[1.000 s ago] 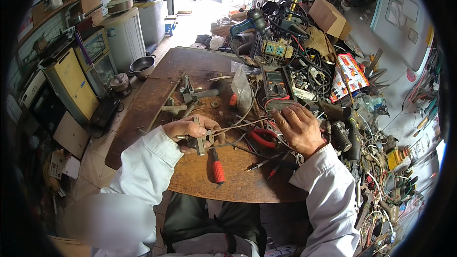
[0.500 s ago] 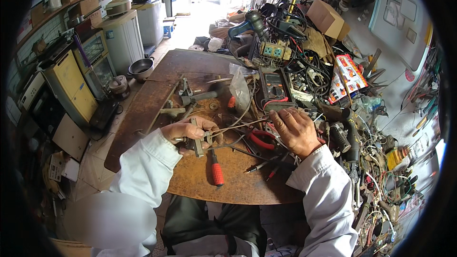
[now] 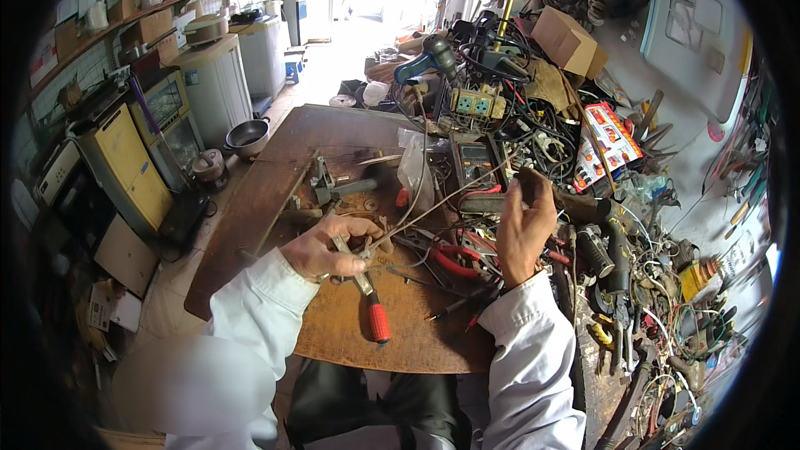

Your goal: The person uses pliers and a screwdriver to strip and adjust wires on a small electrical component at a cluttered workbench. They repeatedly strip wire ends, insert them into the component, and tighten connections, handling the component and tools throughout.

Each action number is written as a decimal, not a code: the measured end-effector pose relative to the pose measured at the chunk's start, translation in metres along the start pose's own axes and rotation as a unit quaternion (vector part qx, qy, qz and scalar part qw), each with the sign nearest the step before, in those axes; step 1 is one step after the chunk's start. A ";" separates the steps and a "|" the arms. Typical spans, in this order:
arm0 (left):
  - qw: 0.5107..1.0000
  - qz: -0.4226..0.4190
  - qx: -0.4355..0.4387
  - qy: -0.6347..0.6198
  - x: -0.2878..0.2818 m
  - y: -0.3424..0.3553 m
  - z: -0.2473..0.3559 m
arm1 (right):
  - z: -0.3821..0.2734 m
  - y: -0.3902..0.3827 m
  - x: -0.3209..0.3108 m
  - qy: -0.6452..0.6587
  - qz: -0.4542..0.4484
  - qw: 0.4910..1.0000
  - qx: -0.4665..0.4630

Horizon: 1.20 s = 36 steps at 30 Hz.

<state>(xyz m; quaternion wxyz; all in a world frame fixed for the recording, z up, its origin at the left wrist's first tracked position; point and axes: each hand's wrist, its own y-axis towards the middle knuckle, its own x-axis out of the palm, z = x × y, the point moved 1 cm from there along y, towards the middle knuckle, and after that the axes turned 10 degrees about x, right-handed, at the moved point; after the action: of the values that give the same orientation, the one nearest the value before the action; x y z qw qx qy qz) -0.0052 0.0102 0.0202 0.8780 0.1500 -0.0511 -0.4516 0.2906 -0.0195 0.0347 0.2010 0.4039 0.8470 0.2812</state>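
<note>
At the left, a tall pale-yellow cabinet point(image 3: 133, 154) is stood along the wall, and a round metal pan with a dark inside point(image 3: 248, 137) is set on the floor, both apart from the worn brown wooden worktop point(image 3: 333, 337). Over the near part of the worktop, a dull grey bar-shaped metal piece point(image 3: 363, 282) is held by the left hand point(image 3: 323, 252) — pinched between thumb and bent fingers, probably so that it is kept steady while the thin brownish wire point(image 3: 442, 203) leading from it to the far right is left clear. The left forearm is brought in from the near left, with the back of the hand turned upward. Just nearer, a red-handled screwdriver point(image 3: 378, 322) is laid with its handle toward the near edge, seemingly for easy reach. Farther off, a crumpled clear plastic bag point(image 3: 411, 168) is rested. Between the hands, red-handled metal pliers point(image 3: 457, 262) are laid, and a dark multimeter with a grey screen point(image 3: 476, 155) is placed beyond them.

At the right, the right hand point(image 3: 529, 229) is raised, its palm turned leftward, thumb and fingers parted. Nothing is seen grasped in it — whether the wire's far end is touched cannot be told.
</note>
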 end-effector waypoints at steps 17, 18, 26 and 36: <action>0.983 -0.008 -0.055 0.177 0.008 -0.005 -0.009 | 0.039 0.004 0.000 0.482 -0.267 0.766 0.330; 0.979 -0.003 -0.054 0.198 0.009 -0.005 -0.008 | 0.037 0.003 0.001 0.482 -0.265 0.767 0.330; 0.904 0.029 0.048 0.423 0.025 0.005 -0.013 | 0.036 0.002 -0.005 0.433 -0.209 0.804 0.349; 0.888 0.000 0.093 0.450 0.021 0.006 -0.007 | 0.065 0.026 -0.030 0.381 -0.081 0.858 0.335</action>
<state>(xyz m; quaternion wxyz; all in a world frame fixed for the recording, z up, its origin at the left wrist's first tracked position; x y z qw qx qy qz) 0.0132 -0.0021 0.0143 0.7888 0.4178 0.3081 -0.3291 0.3600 -0.0093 0.0053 -0.2627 0.2383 0.9301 0.0954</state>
